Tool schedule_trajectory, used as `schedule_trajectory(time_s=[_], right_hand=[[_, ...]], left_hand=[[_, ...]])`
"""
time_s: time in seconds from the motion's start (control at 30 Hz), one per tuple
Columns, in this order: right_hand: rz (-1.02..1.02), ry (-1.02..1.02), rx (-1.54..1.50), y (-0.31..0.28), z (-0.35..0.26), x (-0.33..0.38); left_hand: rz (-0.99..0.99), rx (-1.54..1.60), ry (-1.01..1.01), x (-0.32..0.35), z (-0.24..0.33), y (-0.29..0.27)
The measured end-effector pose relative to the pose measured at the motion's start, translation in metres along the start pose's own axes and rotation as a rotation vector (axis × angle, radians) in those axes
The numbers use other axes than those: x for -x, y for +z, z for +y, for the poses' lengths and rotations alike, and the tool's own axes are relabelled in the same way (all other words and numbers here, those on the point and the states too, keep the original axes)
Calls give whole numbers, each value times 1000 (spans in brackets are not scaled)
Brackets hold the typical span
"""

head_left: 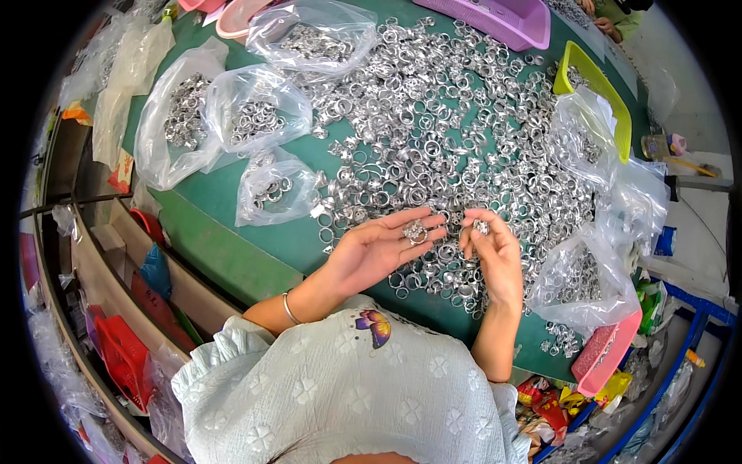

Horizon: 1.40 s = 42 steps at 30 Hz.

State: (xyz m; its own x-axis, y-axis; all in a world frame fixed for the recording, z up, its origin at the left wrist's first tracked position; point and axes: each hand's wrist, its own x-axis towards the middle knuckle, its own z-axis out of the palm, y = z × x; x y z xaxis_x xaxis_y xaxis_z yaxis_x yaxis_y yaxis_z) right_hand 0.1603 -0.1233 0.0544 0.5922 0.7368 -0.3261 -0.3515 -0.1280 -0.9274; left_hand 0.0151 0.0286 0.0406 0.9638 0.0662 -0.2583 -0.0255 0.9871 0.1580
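My left hand (371, 247) is palm up with its fingers stretched out, and a silver ring with a studded, flower-like top (415, 232) rests on them. Close by on the right, my right hand (495, 251) pinches another silver ring with a sparkling head (481, 226) between thumb and fingers; its band is mostly hidden. Both hands are just above the near edge of a wide, loose spread of silver rings (433, 131) on the green table (224, 255).
Clear plastic bags with rings stand left (185, 116) and right (576, 278). Around the spread are a purple basket (495, 23), a lime-green basket (595, 77) and a pink tray (607, 356). Open drawers (147, 278) lie left. Another person's hand (608, 29) shows at far right.
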Motion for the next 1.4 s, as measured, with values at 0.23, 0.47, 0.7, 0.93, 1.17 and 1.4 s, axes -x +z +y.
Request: schedule_trajectory(time_s=[0.23, 0.47, 0.7, 0.93, 1.17, 1.4], right_hand=[[-34, -9, 25, 10, 10, 15], [-92, -2, 6, 14, 16, 16], [-126, -5, -38, 18, 17, 16], [-90, -21, -11, 22, 12, 22], [128, -338, 313, 35, 22, 44], [89, -443, 687, 46, 15, 26]], left_hand=[[-8, -47, 57, 9, 1, 1], [118, -517, 382, 41, 37, 5], [345, -1401, 820, 23, 145, 26], [489, -1924, 1110, -32, 197, 20], [-20, -1001, 98, 30, 24, 25], [45, -287, -300, 38, -20, -26]])
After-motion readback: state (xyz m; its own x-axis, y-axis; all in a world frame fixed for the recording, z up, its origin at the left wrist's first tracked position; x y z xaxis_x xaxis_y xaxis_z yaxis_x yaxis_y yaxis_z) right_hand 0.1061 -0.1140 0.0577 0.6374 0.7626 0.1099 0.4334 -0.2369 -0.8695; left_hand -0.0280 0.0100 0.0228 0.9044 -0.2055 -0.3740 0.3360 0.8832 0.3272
